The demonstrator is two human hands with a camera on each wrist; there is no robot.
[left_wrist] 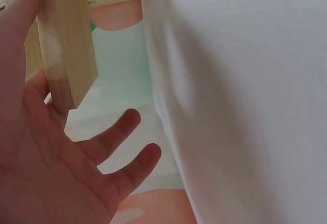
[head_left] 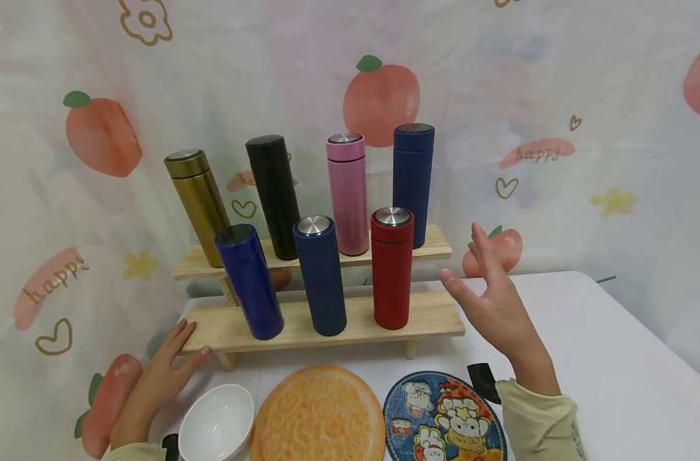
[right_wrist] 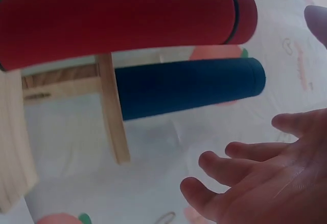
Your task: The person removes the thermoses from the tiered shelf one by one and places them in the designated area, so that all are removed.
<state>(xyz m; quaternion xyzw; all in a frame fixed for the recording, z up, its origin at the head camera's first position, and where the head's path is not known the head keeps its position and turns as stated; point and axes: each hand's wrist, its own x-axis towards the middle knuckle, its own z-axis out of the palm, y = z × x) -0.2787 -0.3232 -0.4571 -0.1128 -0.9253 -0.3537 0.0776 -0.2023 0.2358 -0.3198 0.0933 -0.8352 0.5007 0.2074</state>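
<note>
Bottles (head_left: 269, 198) stood on both tiers of the wooden shelf (head_left: 433, 314) on the white tabletop (head_left: 563, 346). Our left hand (head_left: 162, 374) pinched the shelf's lower left end between thumb and index finger, other fingers spread; our right hand (head_left: 496, 310), fingers parted and holding nothing, hung right of the red bottle (head_left: 392, 275), apart from it. We judged that a one-sided pull could jolt the unbraced right end, toppling those tall, slim bottles.
</note>
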